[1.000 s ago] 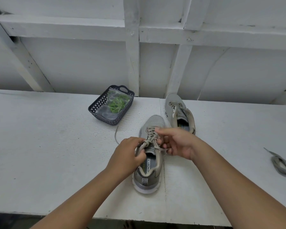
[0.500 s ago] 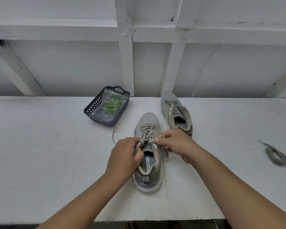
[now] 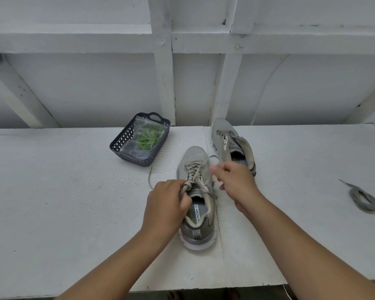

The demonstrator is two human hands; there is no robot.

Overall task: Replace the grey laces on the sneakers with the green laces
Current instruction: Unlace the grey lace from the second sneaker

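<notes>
A grey sneaker (image 3: pixel 195 161) stands in the middle of the white table, toe pointing away, still threaded with a grey lace (image 3: pixel 196 169). My left hand (image 3: pixel 167 202) grips the sneaker at the left side of its collar. My right hand (image 3: pixel 236 182), blurred by motion, pinches a strand of that lace to the right of the eyelets. A second grey sneaker (image 3: pixel 232 144) without a lace lies behind and to the right. Green laces (image 3: pixel 148 138) sit in a clear bag inside a dark basket (image 3: pixel 119 146).
A removed grey lace (image 3: pixel 364 199) lies coiled near the table's right edge. A loose end of the lace (image 3: pixel 150 176) trails on the table left of the near sneaker. White wall framing rises behind the table. The table's front edge runs just below my forearms.
My right hand has pulled away from the eyelets to the right, drawing the lace strand with it. My left hand stays on the sneaker's collar.
</notes>
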